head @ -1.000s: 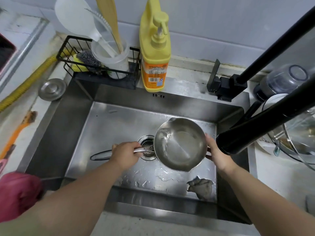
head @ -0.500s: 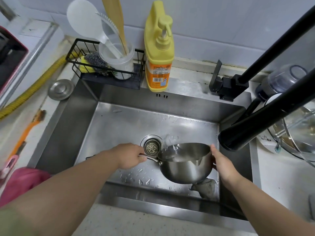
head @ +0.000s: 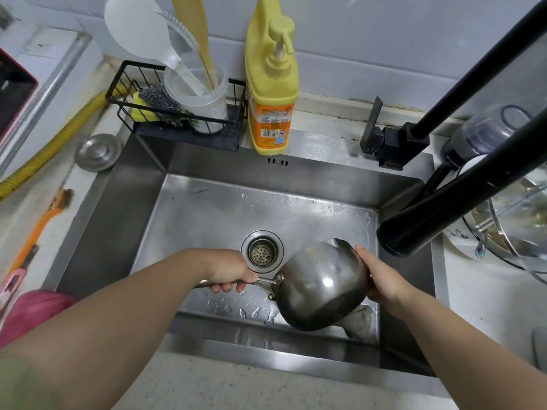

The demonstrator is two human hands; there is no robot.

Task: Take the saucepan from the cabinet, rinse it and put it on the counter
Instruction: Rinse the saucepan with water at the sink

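Observation:
A small steel saucepan (head: pixel 321 287) is held over the steel sink (head: pixel 207 220), tipped so its mouth faces away from me and its dark underside faces the camera. My left hand (head: pixel 228 272) is closed around its thin handle, just beside the drain (head: pixel 262 252). My right hand (head: pixel 381 279) grips the pan's right rim and side. The inside of the pan is hidden. The black tap spout (head: pixel 414 229) ends just above and right of the pan; no water runs from it.
A yellow soap bottle (head: pixel 270 93) and a black wire rack (head: pixel 177 113) with scourers and a utensil cup stand behind the sink. A grey rag (head: pixel 359 321) lies in the sink's near right corner. Glass lids and a jar crowd the right counter (head: pixel 485 306); a brush (head: pixel 35 232) lies left.
The saucepan has gone from mouth-up with water inside to tipped away from me, bottom towards the camera. Both hands kept their hold and shifted slightly towards the near right of the sink.

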